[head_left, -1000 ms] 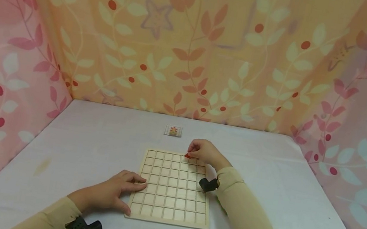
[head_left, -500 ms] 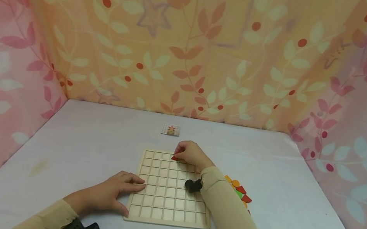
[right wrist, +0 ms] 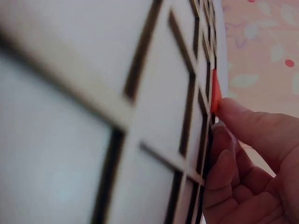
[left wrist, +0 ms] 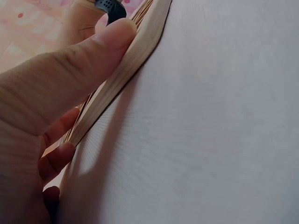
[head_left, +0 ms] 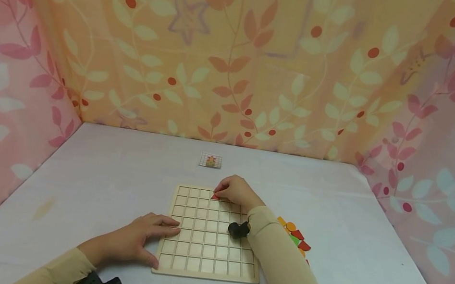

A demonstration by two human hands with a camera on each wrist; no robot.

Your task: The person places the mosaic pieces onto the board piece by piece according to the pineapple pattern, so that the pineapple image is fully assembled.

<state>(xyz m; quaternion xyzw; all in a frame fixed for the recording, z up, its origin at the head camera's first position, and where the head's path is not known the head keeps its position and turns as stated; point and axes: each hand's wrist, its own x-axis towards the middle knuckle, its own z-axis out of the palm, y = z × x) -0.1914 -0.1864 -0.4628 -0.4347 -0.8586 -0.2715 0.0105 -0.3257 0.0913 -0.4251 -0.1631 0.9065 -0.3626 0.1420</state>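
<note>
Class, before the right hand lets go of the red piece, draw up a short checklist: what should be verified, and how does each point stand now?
1. Red piece held: ok, the right hand pinches it at the board's far row.
2. Red piece seated flat in a square: cannot tell, the hand hides part of it.
3. Board steadied: ok, the left hand touches its left edge.
4. Picture card uncovered: ok, beyond the board.
5. Loose pieces fully visible: not ok, the right sleeve cuts across them.
</note>
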